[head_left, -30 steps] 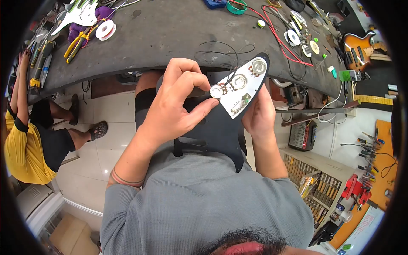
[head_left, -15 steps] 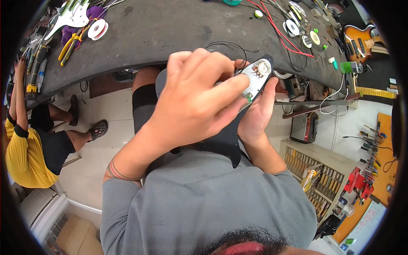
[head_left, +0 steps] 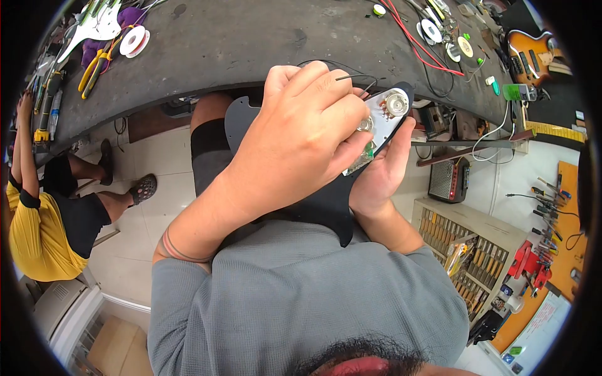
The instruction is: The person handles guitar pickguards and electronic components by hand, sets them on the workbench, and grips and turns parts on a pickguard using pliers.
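Note:
A black pickguard (head_left: pixel 323 203) lies over my lap, with a silvery control plate area (head_left: pixel 380 130) at its upper right end. A round metal potentiometer (head_left: pixel 396 105) shows near the tip; a second one is partly covered by fingers. My left hand (head_left: pixel 313 119) is bunched over this area, fingers pressed together on something I cannot make out. My right hand (head_left: pixel 382 169) grips the pickguard from beneath and the right side, its thumb along the edge. A thin black wire (head_left: pixel 357 76) loops above my left fingertips.
On the dark bench (head_left: pixel 232 44) are yellow-handled pliers (head_left: pixel 94 74), a wire spool (head_left: pixel 133 41), red cables (head_left: pixel 417 47) and a white pickguard (head_left: pixel 97 24). A co-worker in a yellow shirt (head_left: pixel 44 235) is at far left. A sunburst guitar (head_left: pixel 528 56) is at upper right.
My left hand moved right and over the control area, covering parts that showed before. The pickguard's upper end and my right hand shifted slightly right.

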`<act>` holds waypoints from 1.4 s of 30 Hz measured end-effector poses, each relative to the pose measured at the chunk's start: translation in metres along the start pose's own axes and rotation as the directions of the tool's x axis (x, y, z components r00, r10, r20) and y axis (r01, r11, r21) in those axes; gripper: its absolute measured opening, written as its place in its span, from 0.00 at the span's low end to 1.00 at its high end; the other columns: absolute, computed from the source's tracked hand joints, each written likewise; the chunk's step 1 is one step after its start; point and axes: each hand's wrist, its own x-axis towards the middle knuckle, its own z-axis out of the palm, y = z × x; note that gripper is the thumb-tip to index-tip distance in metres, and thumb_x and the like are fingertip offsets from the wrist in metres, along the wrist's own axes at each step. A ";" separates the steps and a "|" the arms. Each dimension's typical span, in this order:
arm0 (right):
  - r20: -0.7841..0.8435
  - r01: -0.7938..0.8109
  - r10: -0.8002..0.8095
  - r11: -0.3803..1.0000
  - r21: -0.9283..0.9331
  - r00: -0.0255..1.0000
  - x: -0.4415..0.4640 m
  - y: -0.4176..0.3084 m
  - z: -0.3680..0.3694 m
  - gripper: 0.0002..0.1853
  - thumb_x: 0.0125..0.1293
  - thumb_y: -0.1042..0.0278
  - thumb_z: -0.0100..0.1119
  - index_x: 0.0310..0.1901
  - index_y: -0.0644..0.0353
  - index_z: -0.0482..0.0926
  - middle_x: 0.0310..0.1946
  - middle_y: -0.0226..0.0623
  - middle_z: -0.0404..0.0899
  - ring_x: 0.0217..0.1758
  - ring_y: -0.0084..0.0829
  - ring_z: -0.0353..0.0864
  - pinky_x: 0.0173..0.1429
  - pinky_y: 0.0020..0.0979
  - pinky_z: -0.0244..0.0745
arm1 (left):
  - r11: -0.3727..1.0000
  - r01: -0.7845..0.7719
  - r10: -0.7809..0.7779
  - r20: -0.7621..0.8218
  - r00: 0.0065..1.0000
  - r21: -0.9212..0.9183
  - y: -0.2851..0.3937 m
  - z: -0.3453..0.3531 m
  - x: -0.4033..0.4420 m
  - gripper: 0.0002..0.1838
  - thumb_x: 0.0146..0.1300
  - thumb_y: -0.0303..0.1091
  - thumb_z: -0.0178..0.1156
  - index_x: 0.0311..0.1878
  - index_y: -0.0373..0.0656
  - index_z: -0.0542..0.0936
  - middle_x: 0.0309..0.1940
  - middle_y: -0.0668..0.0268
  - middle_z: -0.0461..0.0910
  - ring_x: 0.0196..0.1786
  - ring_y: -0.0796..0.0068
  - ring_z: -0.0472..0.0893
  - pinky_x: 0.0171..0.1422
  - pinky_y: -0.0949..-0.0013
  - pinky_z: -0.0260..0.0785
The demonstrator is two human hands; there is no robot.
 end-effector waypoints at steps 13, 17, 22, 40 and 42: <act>0.040 0.012 -0.019 0.986 0.167 0.999 0.001 -0.001 0.002 0.45 0.88 0.28 0.22 0.75 0.63 0.74 0.69 0.42 0.81 0.72 0.37 0.82 0.78 0.41 0.75 | 0.998 0.055 -0.057 0.062 0.996 0.039 0.003 -0.008 0.004 0.16 0.52 0.35 0.82 0.43 0.46 0.88 0.38 0.69 0.79 0.42 0.65 0.78 0.57 0.59 0.63; 0.045 -0.029 0.021 0.982 0.184 0.999 0.000 -0.001 -0.003 0.45 0.88 0.27 0.24 0.74 0.63 0.74 0.66 0.41 0.84 0.69 0.34 0.83 0.75 0.39 0.76 | 1.000 0.005 -0.005 -0.002 1.000 -0.026 -0.011 -0.017 0.009 0.14 0.57 0.30 0.78 0.47 0.48 0.93 0.40 0.69 0.80 0.42 0.66 0.77 0.55 0.61 0.63; 0.006 -0.080 0.081 0.976 0.201 0.997 0.000 -0.001 -0.001 0.45 0.88 0.27 0.24 0.74 0.61 0.75 0.65 0.39 0.84 0.69 0.33 0.84 0.75 0.38 0.76 | 0.990 -0.085 0.097 0.106 0.990 -0.112 -0.016 -0.021 0.016 0.12 0.59 0.29 0.76 0.48 0.51 0.94 0.41 0.70 0.79 0.44 0.66 0.76 0.54 0.62 0.62; 0.004 -0.028 0.027 0.985 0.168 1.000 0.000 0.002 -0.006 0.41 0.88 0.28 0.25 0.72 0.57 0.75 0.64 0.36 0.83 0.69 0.31 0.82 0.76 0.37 0.76 | 0.977 -0.003 0.032 0.136 0.990 -0.212 -0.018 -0.007 0.022 0.09 0.60 0.25 0.76 0.44 0.43 0.90 0.36 0.69 0.81 0.42 0.67 0.78 0.51 0.63 0.67; 0.037 -0.048 0.039 0.964 0.261 0.999 0.000 0.002 -0.004 0.43 0.87 0.27 0.25 0.74 0.57 0.74 0.65 0.38 0.83 0.69 0.33 0.83 0.75 0.38 0.78 | 0.958 0.022 0.014 0.123 0.992 -0.285 -0.023 -0.006 0.023 0.10 0.61 0.24 0.75 0.46 0.42 0.91 0.36 0.68 0.81 0.41 0.67 0.79 0.47 0.64 0.69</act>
